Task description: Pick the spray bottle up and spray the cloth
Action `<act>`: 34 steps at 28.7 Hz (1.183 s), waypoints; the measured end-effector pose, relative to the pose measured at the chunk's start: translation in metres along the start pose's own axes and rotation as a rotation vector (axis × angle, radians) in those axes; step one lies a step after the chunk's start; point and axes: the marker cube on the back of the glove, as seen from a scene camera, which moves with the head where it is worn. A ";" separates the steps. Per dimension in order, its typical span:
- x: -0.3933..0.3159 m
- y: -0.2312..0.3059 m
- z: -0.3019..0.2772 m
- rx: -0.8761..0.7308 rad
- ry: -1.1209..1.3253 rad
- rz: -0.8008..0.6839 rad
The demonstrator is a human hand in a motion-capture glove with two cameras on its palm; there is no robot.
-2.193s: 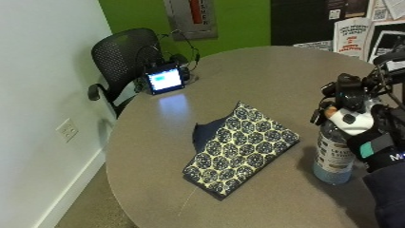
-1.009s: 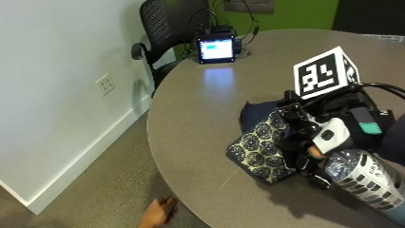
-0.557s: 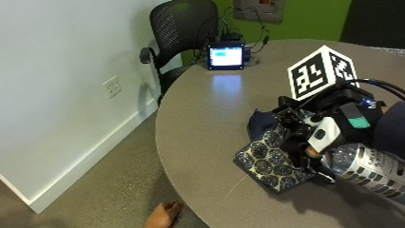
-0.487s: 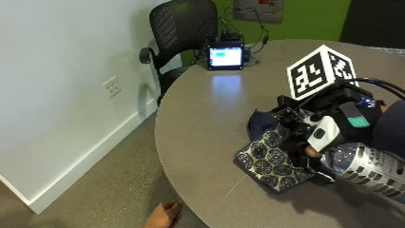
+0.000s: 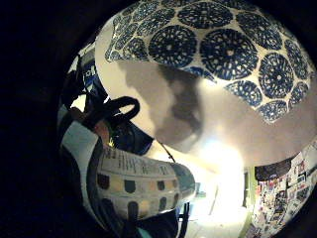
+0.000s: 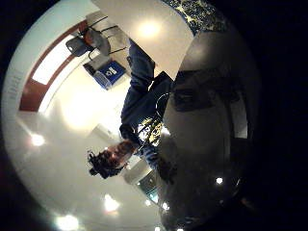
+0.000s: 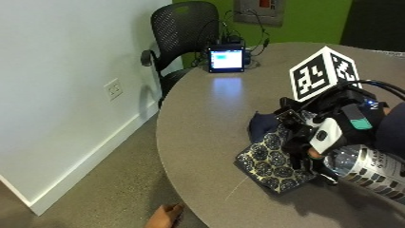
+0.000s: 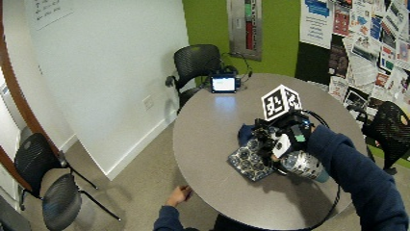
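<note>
A folded cloth (image 7: pixel 269 161) with a blue-and-white round pattern lies on the round grey table (image 7: pixel 202 123); a dark blue part (image 7: pixel 261 124) shows at its far end. My gloved right hand (image 7: pixel 335 134) grips the neck of a clear spray bottle (image 7: pixel 370 171). The bottle is tipped on its side, its nozzle end low over the cloth's near half. In the little finger side palm view the bottle's printed label (image 5: pixel 141 186) sits close to the palm and the cloth (image 5: pixel 223 44) spreads beyond it. The wide outside view shows the hand (image 8: pixel 286 139), bottle (image 8: pixel 301 166) and cloth (image 8: pixel 249 161) together.
A small lit screen (image 7: pixel 226 59) with cables stands at the table's far edge. A black mesh chair (image 7: pixel 183 28) is behind it by the white wall. The person's bare left hand (image 7: pixel 166 216) hangs below the table's near edge.
The outside camera has shifted. Since 2.2 s ago the held bottle went from upright beside the cloth to tipped over it; over the last second it has hardly moved.
</note>
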 end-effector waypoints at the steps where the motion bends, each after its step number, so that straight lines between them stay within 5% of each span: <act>1: 0.000 0.002 0.000 0.009 -0.004 -0.012; 10: -0.008 0.033 0.005 0.183 -0.069 -0.198; 26: -0.114 -0.037 -0.036 1.119 -0.423 -0.783; 34: -0.133 -0.109 -0.031 1.117 -0.500 -0.747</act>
